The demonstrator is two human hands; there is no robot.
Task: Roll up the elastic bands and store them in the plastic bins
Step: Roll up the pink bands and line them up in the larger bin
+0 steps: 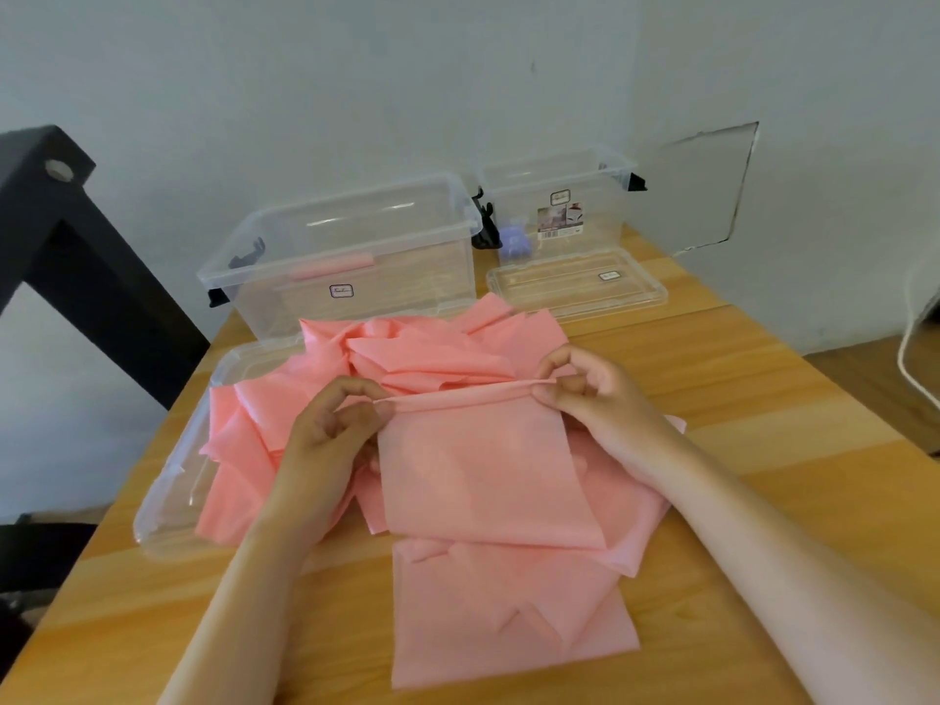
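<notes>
A flat pink elastic band (483,475) lies on top of a heap of pink bands (407,358) in the middle of the wooden table. Its far edge is turned over into a thin roll. My left hand (330,429) pinches the left end of that rolled edge. My right hand (585,389) pinches the right end. Another pink band (508,618) lies flat nearer to me. Behind the heap stands a clear plastic bin (346,256) with a pink roll (333,267) inside. A second clear bin (559,206) stands at the back right, holding something purple (513,244).
A clear lid (173,480) lies under the heap's left side. Another clear lid (575,284) lies in front of the second bin. A black metal frame (76,246) stands left of the table. A white cable (910,348) hangs at the right. The wall is close behind the bins.
</notes>
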